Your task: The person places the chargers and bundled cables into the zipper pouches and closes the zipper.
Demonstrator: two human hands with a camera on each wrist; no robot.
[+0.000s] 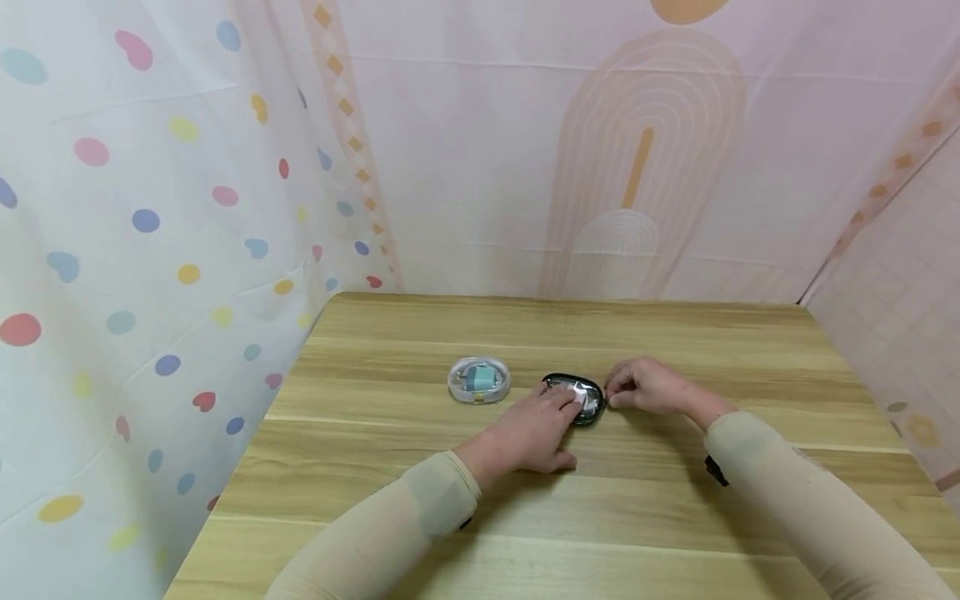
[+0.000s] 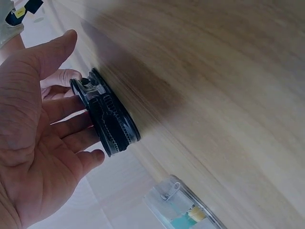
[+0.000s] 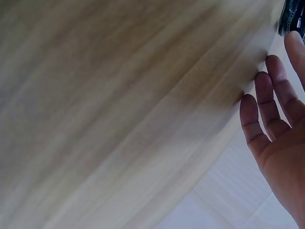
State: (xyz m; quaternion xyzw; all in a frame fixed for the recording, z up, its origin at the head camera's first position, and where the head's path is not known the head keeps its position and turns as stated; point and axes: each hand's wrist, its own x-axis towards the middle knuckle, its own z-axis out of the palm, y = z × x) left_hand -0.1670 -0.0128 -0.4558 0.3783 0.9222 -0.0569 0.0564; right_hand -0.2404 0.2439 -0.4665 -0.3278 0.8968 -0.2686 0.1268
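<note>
A small clear zip case (image 1: 592,402) with black trim lies flat on the table. My left hand (image 1: 536,429) rests on it, its fingers extended over the top and its thumb out to the side. In the left wrist view the case (image 2: 114,119) has a black zipper along its side, and the fingers of my left hand (image 2: 43,133) press its upper face. At the case's right end my right hand (image 1: 651,386) pinches the zipper pull between thumb and index finger; the pull itself is mostly hidden. The other fingers of the right hand (image 3: 281,124) touch the tabletop.
Left of the black-trimmed case stands a clear oval case (image 1: 478,381) holding a teal charger block and a coiled cable. Both cases are on a wood-grain table (image 1: 420,325). Patterned curtains (image 1: 465,167) hang behind it and on both sides.
</note>
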